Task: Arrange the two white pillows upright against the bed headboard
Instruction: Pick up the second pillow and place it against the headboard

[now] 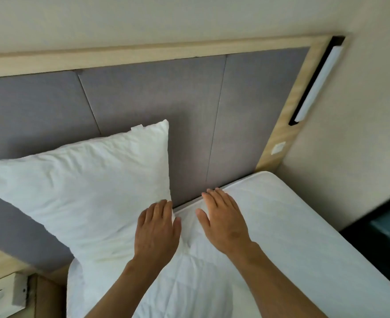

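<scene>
One white pillow stands upright, leaning against the grey padded headboard on the left side of the bed. My left hand lies flat on the pillow's lower right corner, fingers spread. My right hand rests flat and open on the white mattress close to the headboard, just right of the pillow. I see only this one pillow; white bedding lies bunched under my forearms.
The headboard has a light wooden frame with a wall switch and a long lamp at the right. A bedside unit sits at the lower left. Dark floor shows beyond the mattress's right edge.
</scene>
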